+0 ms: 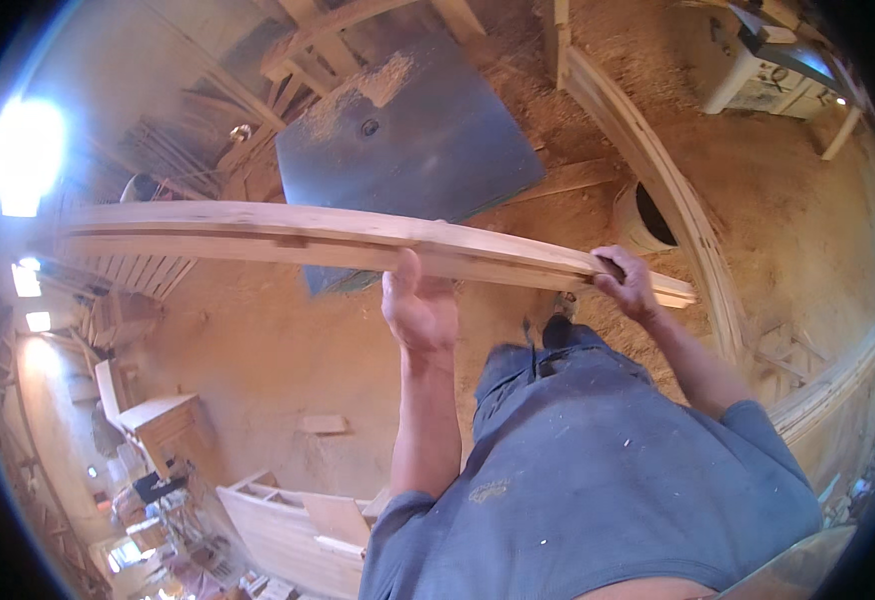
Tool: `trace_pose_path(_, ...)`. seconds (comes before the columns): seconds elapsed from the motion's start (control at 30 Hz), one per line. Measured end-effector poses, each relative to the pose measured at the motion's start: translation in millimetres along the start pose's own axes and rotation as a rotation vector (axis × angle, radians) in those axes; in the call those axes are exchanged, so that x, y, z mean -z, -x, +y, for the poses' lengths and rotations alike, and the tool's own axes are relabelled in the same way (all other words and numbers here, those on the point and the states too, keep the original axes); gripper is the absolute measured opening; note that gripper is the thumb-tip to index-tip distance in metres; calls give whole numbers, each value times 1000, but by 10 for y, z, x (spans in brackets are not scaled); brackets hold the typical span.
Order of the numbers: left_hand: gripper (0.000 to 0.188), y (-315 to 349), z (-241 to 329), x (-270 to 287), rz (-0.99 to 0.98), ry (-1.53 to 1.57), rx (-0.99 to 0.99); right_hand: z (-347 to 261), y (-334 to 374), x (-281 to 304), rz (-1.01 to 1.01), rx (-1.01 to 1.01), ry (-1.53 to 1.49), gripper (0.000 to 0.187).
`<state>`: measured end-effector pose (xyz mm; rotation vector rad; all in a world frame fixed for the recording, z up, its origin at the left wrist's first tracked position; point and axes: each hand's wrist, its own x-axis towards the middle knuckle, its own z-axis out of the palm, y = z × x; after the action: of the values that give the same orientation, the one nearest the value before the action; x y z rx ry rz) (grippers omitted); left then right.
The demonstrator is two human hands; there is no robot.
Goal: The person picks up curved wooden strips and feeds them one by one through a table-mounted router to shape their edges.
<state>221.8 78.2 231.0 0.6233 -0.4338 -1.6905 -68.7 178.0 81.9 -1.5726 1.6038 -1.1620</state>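
A long pale wooden beam (258, 225) with a groove along its near face stretches across in front of me, from the far left to the right of the middle. My left hand (423, 310) is under its middle, with the thumb up against the near face and the other fingers mostly hidden behind the wood. Close to the beam's right end, my right hand (630, 285) grips it with fingers curled over the top. Beyond the beam lies a blue-grey machine table (428, 130) with a round hole and a heap of sawdust (378, 85) on it.
Another long timber (648, 140) runs down the right side, beside a round bucket-like container (648, 215). A white cabinet-like machine (773, 85) stands at the far right. Sawdust covers the floor, where a small board (325, 424) lies. Wooden panels (298, 530) stand at lower left.
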Motion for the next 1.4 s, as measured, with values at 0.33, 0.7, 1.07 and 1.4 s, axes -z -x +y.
trace_pose_path(0.33, 30, -1009, -1248, 551, 596, -29, 208, -348, -116, 345, -17, -158, 11, 33)
trace_pose_path(0.7, 45, -1949, -1811, 305, 597, -70, 530, 867, -1653, 106, 335, -314, -1619, 56)
trace_pose_path(1.07, 24, -3230, 243, 2107, 871, -1098, -376, 1274, -2666, 268, 1170, -1029, -1016, 43)
trace_pose_path(1.4, 40, -4027, -299, 1987, 964, -1450, -441, 1556, -2639, 839, 1317, -1160, -867, 64)
